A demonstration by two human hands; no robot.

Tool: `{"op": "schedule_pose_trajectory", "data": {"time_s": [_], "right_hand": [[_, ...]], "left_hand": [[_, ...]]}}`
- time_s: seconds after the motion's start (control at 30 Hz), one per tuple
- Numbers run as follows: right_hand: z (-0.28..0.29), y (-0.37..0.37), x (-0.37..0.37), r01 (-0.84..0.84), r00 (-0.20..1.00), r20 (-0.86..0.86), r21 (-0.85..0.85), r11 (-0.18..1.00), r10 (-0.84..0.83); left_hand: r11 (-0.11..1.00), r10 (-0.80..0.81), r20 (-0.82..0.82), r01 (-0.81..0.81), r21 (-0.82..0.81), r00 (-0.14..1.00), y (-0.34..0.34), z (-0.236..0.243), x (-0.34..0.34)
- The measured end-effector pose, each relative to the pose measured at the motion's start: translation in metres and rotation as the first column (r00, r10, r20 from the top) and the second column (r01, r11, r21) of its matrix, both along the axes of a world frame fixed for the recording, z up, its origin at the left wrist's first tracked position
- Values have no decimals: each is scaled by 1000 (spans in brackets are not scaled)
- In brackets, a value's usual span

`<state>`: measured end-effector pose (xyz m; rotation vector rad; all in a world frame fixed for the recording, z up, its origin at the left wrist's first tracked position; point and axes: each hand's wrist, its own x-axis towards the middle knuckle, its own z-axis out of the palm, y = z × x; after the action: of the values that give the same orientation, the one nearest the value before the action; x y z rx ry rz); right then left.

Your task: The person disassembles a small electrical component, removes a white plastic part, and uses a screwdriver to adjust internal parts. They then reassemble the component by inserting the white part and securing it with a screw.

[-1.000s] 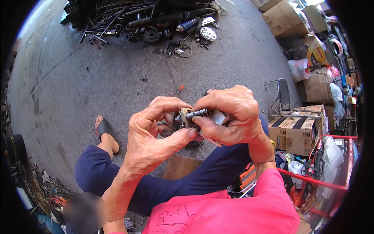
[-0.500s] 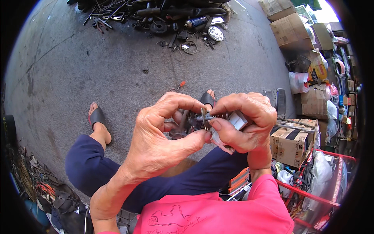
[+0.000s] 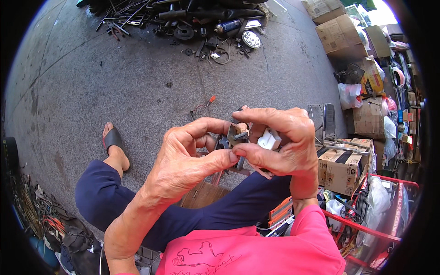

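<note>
In front of my chest, my left hand is closed, with thumb and forefinger pinching the edge of a small metal bracket. A threaded bolt sticks out of the bracket toward my other hand. My right hand curls around a white plastic block held against its palm. The right thumb tip rests at the bracket's lower edge, while the forefinger stretches out past its top. What the lower fingers of either hand touch is partly hidden.
A heap of black metal scrap lies on the grey floor ahead, and a short red-tipped wire is nearer. On the right stand cardboard boxes and a red-framed basket. Cables and rags lie at left.
The bracket has turned so its flat face and bolt end show. My right forefinger has lifted off the bolt and straightened, and the white block is more exposed.
</note>
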<state>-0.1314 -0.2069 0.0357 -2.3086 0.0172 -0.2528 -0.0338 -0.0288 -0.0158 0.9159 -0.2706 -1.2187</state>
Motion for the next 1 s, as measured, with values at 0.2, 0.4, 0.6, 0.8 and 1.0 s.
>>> {"op": "schedule_pose_trajectory", "data": {"time_s": [0.2, 0.4, 0.6, 0.8, 1.0], "right_hand": [[8, -4, -4, -25, 991, -132, 68, 997, 33], [-3, -1, -3, -17, 1000, 9, -17, 1000, 17], [3, 2, 0, 48, 999, -8, 11, 999, -48], [-2, 7, 2, 29, 999, -28, -22, 999, -30], [-6, 6, 2, 46, 999, 29, -128, 991, -43]], "left_hand": [[1000, -22, -50, 23, 16, 998, 1, -2, 1], [1000, 5, -85, -3, 23, 996, 0, 1, 5], [996, -55, 41, 52, 71, 998, 1, -4, 3], [999, -30, 293, 18, 44, 956, 1, -12, 1], [993, -40, 16, 38, 111, 999, 2, 1, 2]]}}
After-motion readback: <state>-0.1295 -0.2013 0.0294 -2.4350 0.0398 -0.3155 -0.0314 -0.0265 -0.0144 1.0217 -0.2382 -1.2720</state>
